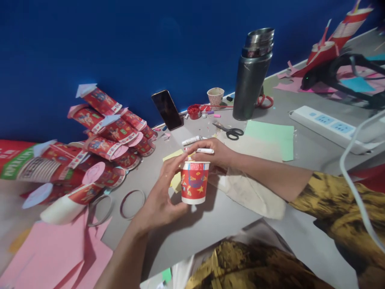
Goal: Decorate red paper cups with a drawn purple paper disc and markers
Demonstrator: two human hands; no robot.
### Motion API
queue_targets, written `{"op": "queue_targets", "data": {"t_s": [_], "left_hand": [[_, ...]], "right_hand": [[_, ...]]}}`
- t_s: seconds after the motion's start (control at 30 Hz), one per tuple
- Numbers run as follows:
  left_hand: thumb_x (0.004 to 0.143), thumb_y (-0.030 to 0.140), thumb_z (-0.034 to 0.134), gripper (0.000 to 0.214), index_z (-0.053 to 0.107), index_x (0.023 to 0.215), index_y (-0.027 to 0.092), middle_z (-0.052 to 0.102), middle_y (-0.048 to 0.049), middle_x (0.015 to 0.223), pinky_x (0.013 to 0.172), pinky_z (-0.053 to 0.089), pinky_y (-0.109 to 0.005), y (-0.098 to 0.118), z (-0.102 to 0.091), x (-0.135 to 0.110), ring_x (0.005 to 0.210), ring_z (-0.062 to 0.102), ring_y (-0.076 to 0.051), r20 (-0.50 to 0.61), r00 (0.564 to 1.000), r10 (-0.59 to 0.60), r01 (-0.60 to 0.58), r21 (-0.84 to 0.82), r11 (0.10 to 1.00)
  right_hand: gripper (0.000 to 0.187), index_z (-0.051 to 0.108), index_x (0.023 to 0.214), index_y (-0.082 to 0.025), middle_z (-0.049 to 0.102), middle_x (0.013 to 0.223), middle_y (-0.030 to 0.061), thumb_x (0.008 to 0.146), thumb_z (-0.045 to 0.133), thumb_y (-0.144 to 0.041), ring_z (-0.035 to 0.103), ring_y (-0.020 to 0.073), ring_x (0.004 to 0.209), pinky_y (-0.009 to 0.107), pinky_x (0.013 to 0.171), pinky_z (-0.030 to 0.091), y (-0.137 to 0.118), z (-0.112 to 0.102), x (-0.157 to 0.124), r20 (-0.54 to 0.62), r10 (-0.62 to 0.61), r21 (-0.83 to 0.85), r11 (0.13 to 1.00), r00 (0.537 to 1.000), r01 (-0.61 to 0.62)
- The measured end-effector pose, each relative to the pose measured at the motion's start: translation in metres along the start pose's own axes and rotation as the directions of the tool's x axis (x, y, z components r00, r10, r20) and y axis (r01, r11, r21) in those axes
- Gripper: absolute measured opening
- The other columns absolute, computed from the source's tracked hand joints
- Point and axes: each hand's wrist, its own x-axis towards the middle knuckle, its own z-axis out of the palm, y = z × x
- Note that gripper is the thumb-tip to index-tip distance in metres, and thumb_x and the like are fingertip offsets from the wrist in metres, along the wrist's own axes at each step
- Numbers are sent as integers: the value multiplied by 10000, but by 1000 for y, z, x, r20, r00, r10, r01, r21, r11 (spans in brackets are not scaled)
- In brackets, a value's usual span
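A red printed paper cup [195,182] is held upright over the table by my left hand [164,196]. The thumb is near its base and the fingers reach up to its rim. My right hand [217,149] is closed around a white marker [205,151], just above and behind the cup's rim. Where the marker's tip points is hidden by the fingers. Beyond the hands lies another white marker-like stick [191,141]. Yellow paper [176,182] sits partly behind my left hand and the cup.
Stacked red paper cups [111,134] lie on the left, above pink paper [54,253] and tape rolls [132,204]. Behind are a phone [167,109], scissors [231,131], a dark thermos [252,80] and green paper [270,136]. A power strip [327,124] and white cable [355,188] are at right.
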Motion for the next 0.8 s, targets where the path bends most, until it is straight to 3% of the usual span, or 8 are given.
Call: {"op": "queue_targets", "data": {"t_s": [0.1,0.17,0.27,0.37,0.47,0.53,0.7,0.8], "left_hand": [[727,139,808,928,465,1563,351,465,-111,1591,1238,434,-540,-8,4,1,1496,474,-371,-125,990,-59,46,-107,993],[747,190,831,858,474,1515,326,513,-119,1539,1213,460,-530,-14,7,3,1430,546,-351,-178,976,-125,84,-221,972],[750,289,884,821,459,1453,311,576,-121,1463,1126,534,-505,-21,11,7,1334,620,-332,-221,956,-194,103,-367,925],[752,338,907,816,453,1429,308,584,-123,1445,1085,555,-493,-27,15,8,1296,638,-322,-204,953,-226,126,-413,902],[790,323,883,814,440,1473,322,561,-120,1492,1124,526,-488,-30,17,6,1349,605,-320,-145,962,-230,160,-381,911],[795,311,870,888,391,1543,336,518,-120,1546,1153,505,-493,-29,18,4,1392,575,-329,-123,967,-223,170,-341,925],[752,237,818,980,350,1610,311,428,-131,1612,1190,478,-534,-20,15,5,1450,506,-364,-135,974,-183,177,-57,983],[735,193,779,906,409,1557,288,473,-123,1564,1177,494,-545,-18,13,7,1417,534,-356,-139,981,-134,149,104,983]], "right_hand": [[342,762,1120,-194,801,949,59,892,763,-449,729,215,917,332,813,561,-5,-3,1,-117,-11,53,998,993,18],[419,738,1172,-197,801,1029,80,879,776,-495,734,224,943,339,817,570,-8,-6,2,-114,-43,97,994,993,55],[379,760,1114,-199,780,1113,81,851,813,-467,718,235,1022,344,877,560,-11,-7,2,-75,-137,31,990,988,140],[247,764,974,-191,761,1007,51,911,737,-429,686,191,903,325,835,538,-10,-6,3,-63,-135,-12,991,989,134],[239,732,887,-176,711,846,16,928,685,-407,621,151,757,298,741,502,-7,-4,4,-63,-82,2,997,995,82],[211,721,871,-172,703,821,9,914,684,-375,615,151,765,289,737,487,-7,-3,4,-67,-96,-30,995,993,94],[162,714,860,-179,747,884,23,922,660,-318,664,172,852,299,810,517,-9,1,0,-55,-181,-157,973,982,171],[174,746,1010,-191,777,997,49,952,659,-330,696,185,917,303,818,546,-11,1,-2,-119,-216,-165,967,969,195]]}}
